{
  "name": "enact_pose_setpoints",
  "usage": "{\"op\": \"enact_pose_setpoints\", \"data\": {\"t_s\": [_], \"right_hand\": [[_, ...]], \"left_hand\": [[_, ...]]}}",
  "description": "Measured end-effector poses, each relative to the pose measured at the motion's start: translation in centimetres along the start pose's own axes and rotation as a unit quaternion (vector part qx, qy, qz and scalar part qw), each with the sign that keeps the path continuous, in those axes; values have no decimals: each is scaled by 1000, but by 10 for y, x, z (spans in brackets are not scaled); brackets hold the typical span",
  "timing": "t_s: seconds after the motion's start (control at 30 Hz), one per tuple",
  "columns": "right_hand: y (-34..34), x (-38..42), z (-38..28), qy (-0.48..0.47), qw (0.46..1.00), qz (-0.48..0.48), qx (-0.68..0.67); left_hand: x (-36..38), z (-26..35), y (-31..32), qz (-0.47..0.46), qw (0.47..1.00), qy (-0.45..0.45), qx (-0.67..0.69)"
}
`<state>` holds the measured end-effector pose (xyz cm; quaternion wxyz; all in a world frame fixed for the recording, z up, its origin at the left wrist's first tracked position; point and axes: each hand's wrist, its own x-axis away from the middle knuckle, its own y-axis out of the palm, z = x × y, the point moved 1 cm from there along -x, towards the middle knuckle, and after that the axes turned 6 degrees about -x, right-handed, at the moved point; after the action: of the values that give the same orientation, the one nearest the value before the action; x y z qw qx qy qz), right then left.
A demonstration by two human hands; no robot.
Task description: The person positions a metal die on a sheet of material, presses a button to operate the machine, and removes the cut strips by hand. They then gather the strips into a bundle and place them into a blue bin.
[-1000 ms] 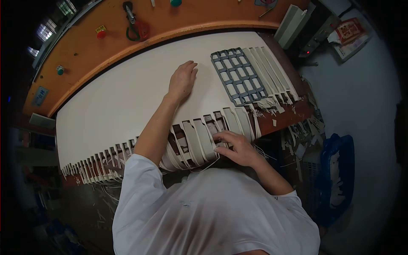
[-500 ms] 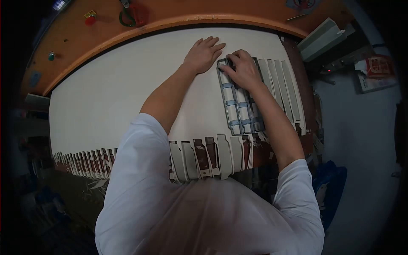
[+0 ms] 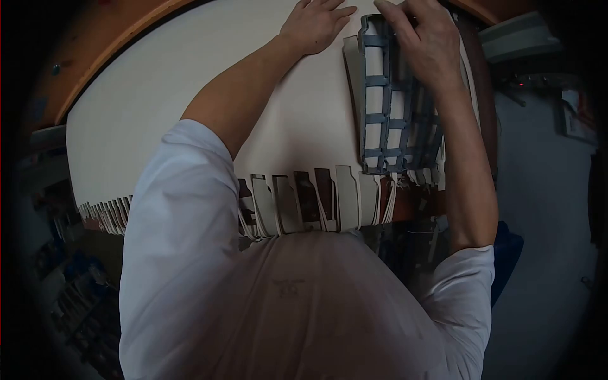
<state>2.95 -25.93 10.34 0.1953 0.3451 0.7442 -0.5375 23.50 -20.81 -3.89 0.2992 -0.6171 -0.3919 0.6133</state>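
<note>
At the upper right of the frame, the right hand (image 3: 430, 41) is on the upper part of the gridded frame (image 3: 375, 101) — whether its fingers clamp it, I cannot tell. The left hand (image 3: 315, 25), top centre, lies on the pale sheet (image 3: 158, 107), fingers slightly apart. Cut strips (image 3: 347, 190) line the sheet's lower edge.

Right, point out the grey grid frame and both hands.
Grey grid frame (image 3: 375, 118), head view, on a crossbar.
Left hand (image 3: 311, 26), head view, back of hand.
Right hand (image 3: 432, 47), head view, back of hand.
</note>
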Motion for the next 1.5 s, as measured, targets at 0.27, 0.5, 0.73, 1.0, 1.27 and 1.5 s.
{"op": "enact_pose_setpoints", "data": {"t_s": [0.27,0.5,0.73,1.0,1.27,1.5], "right_hand": [[-124,95,-74,-156,959,228,58],[-157,138,-35,-200,914,318,-149],[-175,140,-9,-181,866,240,-399],[-152,97,-2,-127,810,249,-515],[-130,150,-23,79,880,242,-400],[-126,188,-14,215,817,136,-518]], "left_hand": [[3,5,2,-2,1000,-15,11],[4,1,2,-35,999,-28,16],[0,70,-22,12,976,-80,203],[-10,270,-135,49,674,-120,727],[-19,293,-153,88,649,-190,731],[-12,289,-143,97,717,-205,660]]}}
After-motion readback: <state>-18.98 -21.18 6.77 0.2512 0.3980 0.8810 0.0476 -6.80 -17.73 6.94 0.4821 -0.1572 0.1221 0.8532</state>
